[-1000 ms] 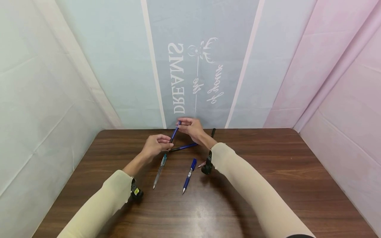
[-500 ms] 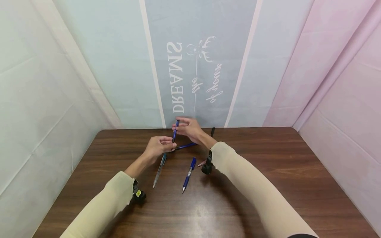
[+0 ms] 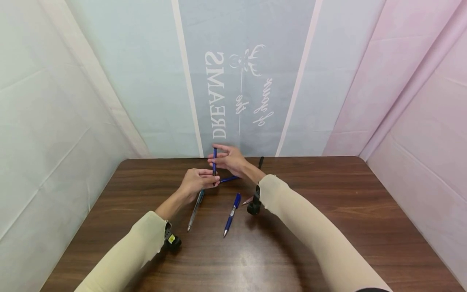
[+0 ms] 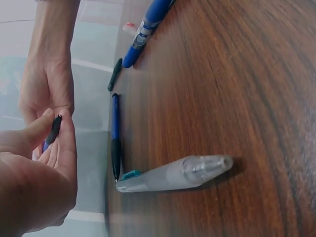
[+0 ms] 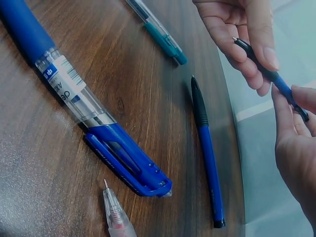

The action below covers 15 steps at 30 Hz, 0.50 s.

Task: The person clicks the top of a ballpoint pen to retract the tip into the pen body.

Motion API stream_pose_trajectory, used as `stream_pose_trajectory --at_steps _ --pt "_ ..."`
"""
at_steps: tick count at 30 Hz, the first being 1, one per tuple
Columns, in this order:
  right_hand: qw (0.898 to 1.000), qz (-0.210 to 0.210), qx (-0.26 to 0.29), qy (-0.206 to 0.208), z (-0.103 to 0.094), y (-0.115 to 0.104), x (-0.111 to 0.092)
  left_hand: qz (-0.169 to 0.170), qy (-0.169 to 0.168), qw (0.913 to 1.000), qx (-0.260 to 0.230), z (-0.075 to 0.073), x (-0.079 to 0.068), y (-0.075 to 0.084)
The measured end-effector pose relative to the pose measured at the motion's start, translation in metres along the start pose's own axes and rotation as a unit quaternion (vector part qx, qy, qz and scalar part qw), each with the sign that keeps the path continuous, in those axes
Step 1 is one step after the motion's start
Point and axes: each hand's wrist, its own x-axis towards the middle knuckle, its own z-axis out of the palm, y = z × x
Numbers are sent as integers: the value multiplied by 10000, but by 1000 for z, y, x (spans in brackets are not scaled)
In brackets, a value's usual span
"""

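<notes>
A slim blue ballpoint pen (image 3: 214, 167) with a black grip is held between both hands at the back of the table, roughly upright in the head view. My left hand (image 3: 197, 181) pinches its black grip between thumb and fingers, with the metal tip sticking out in the right wrist view. The fingers of my right hand (image 3: 232, 159) hold the blue barrel near its other end. On the table below lies a matching blue pen (image 5: 209, 163) with a black grip. Close to the left hand is a clear pen (image 4: 170, 175) with a teal clip.
A thicker blue pen (image 5: 74, 89) with a clear, labelled middle lies in front of the hands. Near the right wrist is a clear pen (image 5: 116, 215) with reddish marks. Farther back lies a black pen (image 3: 261, 162). A printed cloth (image 3: 251, 81) hangs behind the table.
The held pen has swung from slanted to nearly upright in the head view. My left hand has shifted slightly right, and the right-hand fingertips have moved a little left.
</notes>
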Motion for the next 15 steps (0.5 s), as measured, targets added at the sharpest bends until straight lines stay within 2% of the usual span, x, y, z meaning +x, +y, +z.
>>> stream_pose_trajectory --at_steps 15 --pt "9998 -148 86 95 3 4 -7 -26 13 10000 82 0 -2 -5"
